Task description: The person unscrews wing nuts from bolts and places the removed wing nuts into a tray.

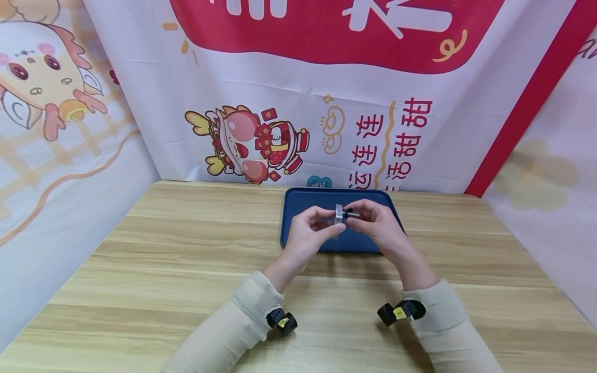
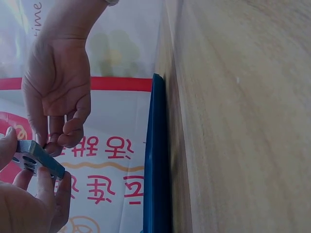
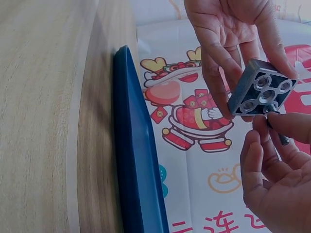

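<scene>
Above the tray, my left hand (image 1: 305,235) holds a small square metal block (image 1: 339,213) by its edges, between thumb and fingers. Several round holes show on the block's face (image 3: 267,95) in the right wrist view. My right hand (image 1: 380,224) pinches a thin screw (image 3: 284,140) with a dark piece around it. One end of that screw is right at a corner hole of the block. From the left wrist view, the block (image 2: 43,160) is tilted and my right hand (image 2: 60,97) hides the screw.
A dark blue rectangular tray (image 1: 293,204) lies on the wooden table (image 1: 186,248), below and behind the hands. Behind the table hangs a printed white and red cloth (image 1: 280,77), with more printed cloth at both sides. Each forearm wears a black wrist camera (image 1: 282,321).
</scene>
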The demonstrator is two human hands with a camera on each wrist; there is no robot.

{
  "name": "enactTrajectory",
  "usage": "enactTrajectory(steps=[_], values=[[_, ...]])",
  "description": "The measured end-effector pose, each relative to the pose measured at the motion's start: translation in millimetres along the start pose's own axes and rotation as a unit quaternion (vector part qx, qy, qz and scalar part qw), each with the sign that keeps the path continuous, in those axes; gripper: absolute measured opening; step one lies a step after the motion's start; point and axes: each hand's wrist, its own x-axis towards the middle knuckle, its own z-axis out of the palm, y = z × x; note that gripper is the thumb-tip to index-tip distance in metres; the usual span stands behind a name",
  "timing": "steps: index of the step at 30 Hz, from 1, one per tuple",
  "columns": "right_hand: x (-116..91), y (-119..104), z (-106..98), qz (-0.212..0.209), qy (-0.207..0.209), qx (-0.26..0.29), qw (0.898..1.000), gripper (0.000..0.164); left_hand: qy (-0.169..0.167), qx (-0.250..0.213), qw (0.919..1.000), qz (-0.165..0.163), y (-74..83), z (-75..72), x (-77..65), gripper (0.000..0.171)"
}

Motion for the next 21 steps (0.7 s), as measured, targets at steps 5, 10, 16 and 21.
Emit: enactTrajectory(steps=[5,10,16,21], values=[[0.8,1.4,0.0,-0.005,0.004,-0.009,1.000,0.030,0.000,0.002,1.0000,-0.002,0.4,0.1,0.0,0.032],[0.4,2.6,-4.7,-0.011,-0.003,-0.020,1.000,0.031,0.002,0.001,1.0000,-0.002,-1.0,0.4,1.2,0.032],[-1.7,-1.7,-8.9,0.025,0.004,0.041,0.999,0.041,0.003,0.012,0.9999,-0.003,-1.1,1.0,1.1,0.032],[-2.1,-3.7,-6.3,0.077,-0.015,0.086,0.993,0.054,0.005,0.018,0.9998,-0.005,-0.6,1.4,0.6,0.032]])
